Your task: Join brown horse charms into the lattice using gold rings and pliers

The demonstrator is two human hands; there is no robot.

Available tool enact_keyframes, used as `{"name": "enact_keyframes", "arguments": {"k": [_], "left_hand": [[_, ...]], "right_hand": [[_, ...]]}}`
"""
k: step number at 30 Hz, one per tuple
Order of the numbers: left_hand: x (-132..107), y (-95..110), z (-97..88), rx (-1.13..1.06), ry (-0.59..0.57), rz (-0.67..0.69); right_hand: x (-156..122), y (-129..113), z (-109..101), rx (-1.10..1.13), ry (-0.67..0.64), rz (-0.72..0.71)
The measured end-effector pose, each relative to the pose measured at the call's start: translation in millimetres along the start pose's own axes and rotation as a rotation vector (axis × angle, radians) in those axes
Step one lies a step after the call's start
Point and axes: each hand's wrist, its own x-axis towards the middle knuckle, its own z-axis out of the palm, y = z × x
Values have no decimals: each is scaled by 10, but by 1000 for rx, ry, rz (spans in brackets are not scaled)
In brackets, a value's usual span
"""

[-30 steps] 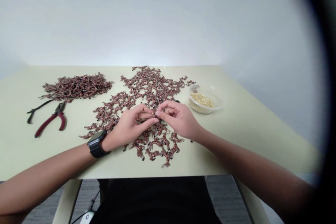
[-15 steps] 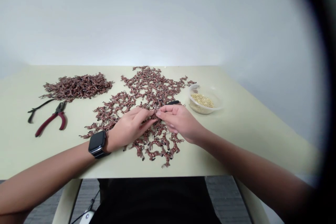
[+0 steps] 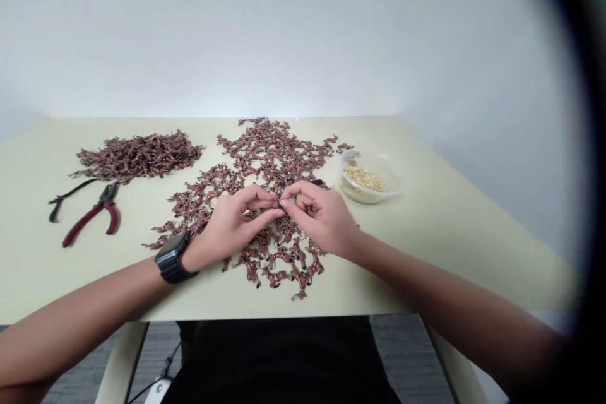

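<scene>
The left hand [image 3: 231,224] and right hand [image 3: 322,218] curl inward, fingertips meeting on a tiny piece [image 3: 276,202] too small to make out, above spread brown animal-shaped charms [image 3: 284,252]. Red-handled pliers [image 3: 92,218] lie left of the hands; a plastic tub [image 3: 395,180] of gold beads [image 3: 364,178] sits right.

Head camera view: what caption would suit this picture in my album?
The left hand and right hand meet over brown animal-shaped pieces, with pliers and a plastic bowl of gold beads nearby.
</scene>
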Motion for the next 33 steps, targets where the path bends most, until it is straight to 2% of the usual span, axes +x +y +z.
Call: {"name": "enact_keyframes", "arguments": {"k": [3,6,8,10,13,15,16,18,21,23,25,28,30,33], "left_hand": [[6,5,4,-75,-30,-21],[-4,18,3,-30,-42,10],[-14,10,-5,101,-37,77],[-18,-25,-18,272,-28,205],[-7,-107,-36,485,-34,457],[8,-146,-41,526,-44,545],[18,-154,-42,512,-45,532],[42,-157,-41,424,-34,397],[91,-161,-48,167,-2,100],[127,-186,-58,-41,-16,-60],[157,-222,-67,-218,-44,-170],[179,-272,-62,-349,-36,-239],[178,-286,-48,-371,-32,-254],[165,-279,-26,-397,-42,-253]], "right_hand": [[-15,42,-5,-175,-12,-159],[-29,45,14,-194,-14,-163],[-31,17,41,-89,3,-61],[-15,-12,61,112,-21,116],[50,-16,39,505,-176,398],[102,7,-26,668,-313,496],[126,20,-72,679,-362,510],[161,43,-183,543,-367,469],[188,79,-346,61,-96,234],[196,124,-413,-273,5,96],[197,189,-424,-514,-63,57],[169,291,-342,-664,-216,50],[137,336,-267,-702,-233,12],[104,341,-231,-774,-190,-26]]}}
